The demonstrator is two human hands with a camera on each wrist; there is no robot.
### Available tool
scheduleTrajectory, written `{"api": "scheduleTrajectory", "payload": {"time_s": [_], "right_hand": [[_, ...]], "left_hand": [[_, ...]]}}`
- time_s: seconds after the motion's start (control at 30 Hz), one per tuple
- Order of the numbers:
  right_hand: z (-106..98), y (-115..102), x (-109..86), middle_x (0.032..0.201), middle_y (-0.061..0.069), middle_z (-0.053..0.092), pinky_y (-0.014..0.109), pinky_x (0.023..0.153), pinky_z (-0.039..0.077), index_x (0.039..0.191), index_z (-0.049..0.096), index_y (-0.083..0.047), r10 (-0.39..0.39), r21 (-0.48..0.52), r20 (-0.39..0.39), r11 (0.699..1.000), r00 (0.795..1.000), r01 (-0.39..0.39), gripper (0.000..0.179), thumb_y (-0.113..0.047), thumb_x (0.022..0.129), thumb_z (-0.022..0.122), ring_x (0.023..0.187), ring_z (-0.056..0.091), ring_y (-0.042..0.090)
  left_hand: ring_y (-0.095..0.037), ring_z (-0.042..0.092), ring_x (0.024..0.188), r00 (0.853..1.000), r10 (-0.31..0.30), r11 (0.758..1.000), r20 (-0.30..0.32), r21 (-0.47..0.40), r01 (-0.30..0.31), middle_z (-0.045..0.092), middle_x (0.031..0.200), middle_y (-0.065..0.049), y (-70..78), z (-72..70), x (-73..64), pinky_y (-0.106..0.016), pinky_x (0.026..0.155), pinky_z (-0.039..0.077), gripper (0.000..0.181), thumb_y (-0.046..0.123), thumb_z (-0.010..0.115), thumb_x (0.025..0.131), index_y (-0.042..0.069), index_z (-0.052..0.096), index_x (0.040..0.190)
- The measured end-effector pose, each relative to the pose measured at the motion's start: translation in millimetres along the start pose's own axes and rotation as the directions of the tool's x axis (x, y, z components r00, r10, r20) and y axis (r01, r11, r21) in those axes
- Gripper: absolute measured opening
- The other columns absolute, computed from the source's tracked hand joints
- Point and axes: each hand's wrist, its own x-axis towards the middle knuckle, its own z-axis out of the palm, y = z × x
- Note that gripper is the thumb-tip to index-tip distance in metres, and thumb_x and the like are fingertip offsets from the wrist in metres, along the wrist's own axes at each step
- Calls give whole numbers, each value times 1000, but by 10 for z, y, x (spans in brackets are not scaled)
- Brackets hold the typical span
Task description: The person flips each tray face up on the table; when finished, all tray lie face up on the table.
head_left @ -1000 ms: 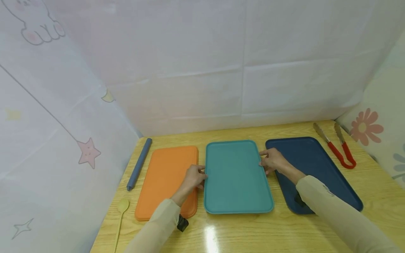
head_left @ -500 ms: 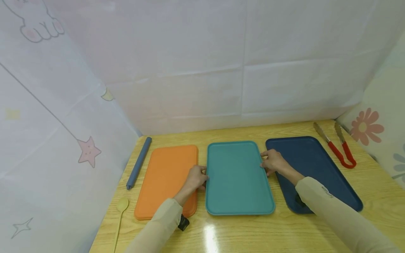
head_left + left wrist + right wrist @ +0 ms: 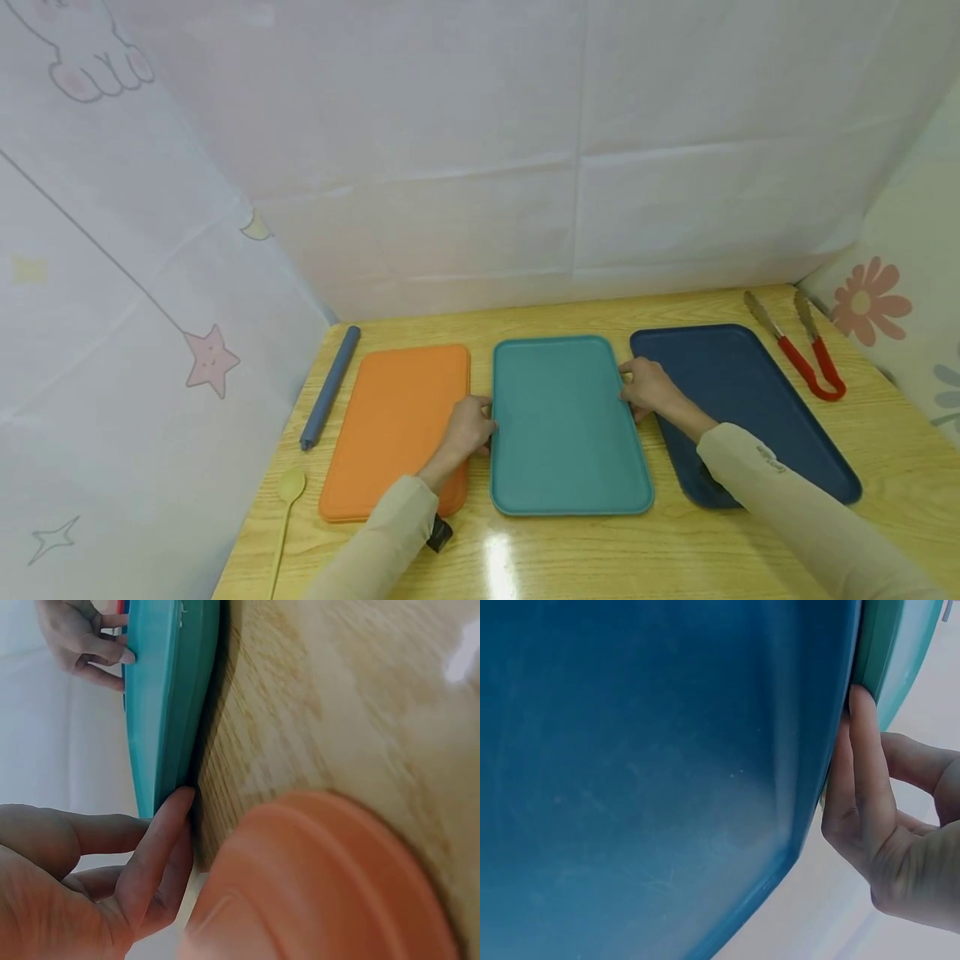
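Farthest left of the left fingers, one yellow spoon (image 3: 291, 485) lies on the table (image 3: 570, 558), its bowl toward the back wall (image 3: 450, 125). Just beyond it, one blue-grey rod (image 3: 330, 388) points the same way, leaning slightly right at its far end. Next comes an orange tray (image 3: 397, 417), immediately left of the left fingers and partly beneath that forearm; its edge looks doubled, and I cannot tell whether it is one tray or two stacked.

The left hand (image 3: 467, 427) pinches the left rim of one teal tray (image 3: 566, 425), thumb at the top edge, fingers low against the outer side. The teal tray lies directly between the two sets of fingers, its long axis running from the person toward the wall, its short ends facing each. The right hand (image 3: 648, 389) pinches the opposite long rim in a similar way, a little farther from the person than the left.

Just right of the right fingers is one navy tray (image 3: 735, 392), its near end slanting rightward, under the right forearm. Beyond, farthest right, lies one pair of red-handled tongs (image 3: 813, 362), arms spread, tips toward the wall.
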Motion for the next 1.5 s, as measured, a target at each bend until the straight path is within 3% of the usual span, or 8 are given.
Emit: {"api": "scheduleTrajectory", "payload": {"time_s": [0.23,0.43,0.63,0.83,0.93,1.2,1.43,1.5], "right_hand": [[-1,-21,-27,64,19,66,35,47,55,139,34,19,-8,-41,3,999,1000,8,57,9,87,55,48,65,25],[34,-64,-117,103,32,64,34,51,50,133,44,18,-80,-229,-77,972,994,61,49,-5,92,58,49,57,18],[70,-202,-169,88,23,67,30,41,41,130,50,14,-200,-345,-187,930,962,127,43,-11,96,57,48,54,17],[143,-480,-169,105,27,66,33,47,49,131,53,10,-255,-268,-177,942,951,203,41,-13,96,56,67,65,27],[227,-649,-141,114,26,63,37,62,54,131,54,7,-283,-242,-145,939,948,243,42,-16,97,57,88,66,31],[513,-1072,-10,122,19,62,43,78,54,136,52,2,-307,-227,-81,932,948,283,44,-17,96,58,104,63,32],[815,-1380,85,134,20,54,48,100,44,140,45,4,-291,-193,-30,940,956,280,51,-19,97,59,123,52,35],[902,-1464,101,126,21,59,47,93,49,142,42,3,-280,-164,-7,947,960,275,52,-19,98,58,109,61,34]], "left_hand": [[-29,64,49,1000,10,997,-8,81,-9,56,60,-12,15,32,1,-38,46,55,40,-14,58,83,-17,54,123],[-13,51,43,998,56,986,-29,158,-51,64,65,-14,-39,-49,-51,-23,43,44,37,-1,58,88,-16,57,121],[-11,50,48,980,92,980,-178,189,-58,66,81,-11,-134,-307,-124,-21,40,36,32,1,54,91,-9,62,120],[-29,64,81,958,65,970,-278,243,5,65,109,-21,-337,-671,-136,-33,54,49,33,8,56,93,-6,62,123],[-39,61,97,955,35,953,-296,298,57,59,121,-26,-497,-854,-139,-43,64,52,37,12,56,95,-7,58,127],[-50,54,105,929,58,905,-365,412,105,56,118,-33,-872,-1143,-174,-58,80,49,36,8,57,92,-12,58,122],[-57,43,113,949,37,868,-312,481,124,48,124,-38,-1071,-1242,-206,-62,90,40,44,14,58,93,-14,53,127],[-59,41,113,955,30,861,-294,493,125,47,125,-39,-1109,-1259,-216,-62,92,38,45,14,58,94,-15,51,127]]}}
